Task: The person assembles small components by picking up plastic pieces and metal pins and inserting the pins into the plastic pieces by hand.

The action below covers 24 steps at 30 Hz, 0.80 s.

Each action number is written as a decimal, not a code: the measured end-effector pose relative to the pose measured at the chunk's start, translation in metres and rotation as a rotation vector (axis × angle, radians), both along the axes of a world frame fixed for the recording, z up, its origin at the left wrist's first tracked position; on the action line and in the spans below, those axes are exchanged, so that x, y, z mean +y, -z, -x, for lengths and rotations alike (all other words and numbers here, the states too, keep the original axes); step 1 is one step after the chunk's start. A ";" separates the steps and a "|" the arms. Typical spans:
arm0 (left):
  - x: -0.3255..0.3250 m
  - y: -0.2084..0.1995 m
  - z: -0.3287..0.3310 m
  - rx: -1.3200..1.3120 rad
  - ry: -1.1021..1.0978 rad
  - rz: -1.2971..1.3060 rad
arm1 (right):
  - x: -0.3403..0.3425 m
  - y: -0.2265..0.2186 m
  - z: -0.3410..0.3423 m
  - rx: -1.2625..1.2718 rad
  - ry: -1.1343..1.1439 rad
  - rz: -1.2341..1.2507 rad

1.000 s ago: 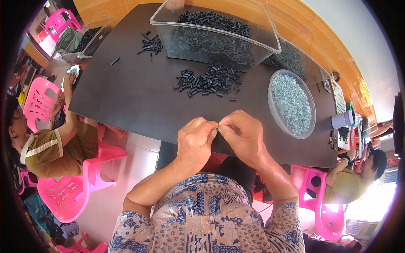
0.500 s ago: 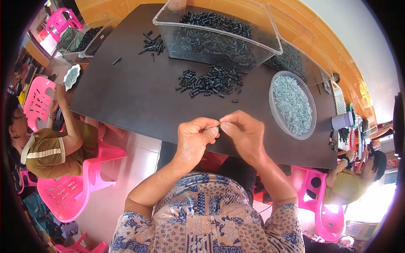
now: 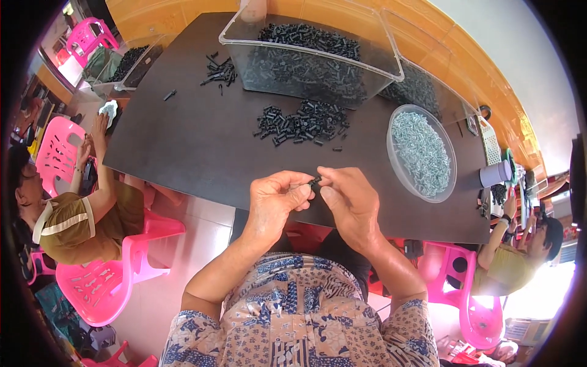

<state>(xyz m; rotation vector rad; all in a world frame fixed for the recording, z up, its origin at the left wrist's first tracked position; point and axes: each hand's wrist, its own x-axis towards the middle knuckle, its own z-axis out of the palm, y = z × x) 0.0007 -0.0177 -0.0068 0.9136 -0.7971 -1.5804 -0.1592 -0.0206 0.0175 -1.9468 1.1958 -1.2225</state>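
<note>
Just beyond the table's near edge, my left hand (image 3: 273, 200) pinches a small black plastic part (image 3: 315, 181) between thumb and fingertips. My right hand (image 3: 354, 205) is close beside it, thumb and index finger apart, the index fingertip near the part's upper end; whether it touches I cannot tell. Farther back on the dark table (image 3: 177, 134) lies a loose pile of similar black parts (image 3: 302, 122). To the right stands a round clear bowl (image 3: 453, 177) full of small silvery screws (image 3: 422, 150).
A large clear bin (image 3: 318, 52) of black parts stands behind the pile, with a second bin to its right. A smaller cluster of black pieces (image 3: 220, 72) lies left. A purple-grey cup (image 3: 495, 174) is at the right edge. People sit on pink chairs (image 3: 98, 287) both sides.
My right thumb and index finger have spread apart from their pinch, showing more of the black part. My left hand keeps its hold. The person on the left has raised a hand toward a white dish.
</note>
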 end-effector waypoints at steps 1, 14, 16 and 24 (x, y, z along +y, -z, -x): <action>0.001 -0.001 0.001 0.006 -0.006 -0.005 | 0.000 0.001 -0.001 0.049 -0.001 0.072; -0.003 -0.003 0.006 -0.039 0.008 0.007 | 0.004 0.001 -0.007 0.289 0.051 0.324; -0.002 -0.003 0.007 -0.070 -0.004 0.030 | 0.005 0.000 -0.007 0.306 0.052 0.331; -0.005 -0.010 0.014 0.058 -0.058 -0.013 | 0.002 0.000 -0.011 0.336 0.091 0.367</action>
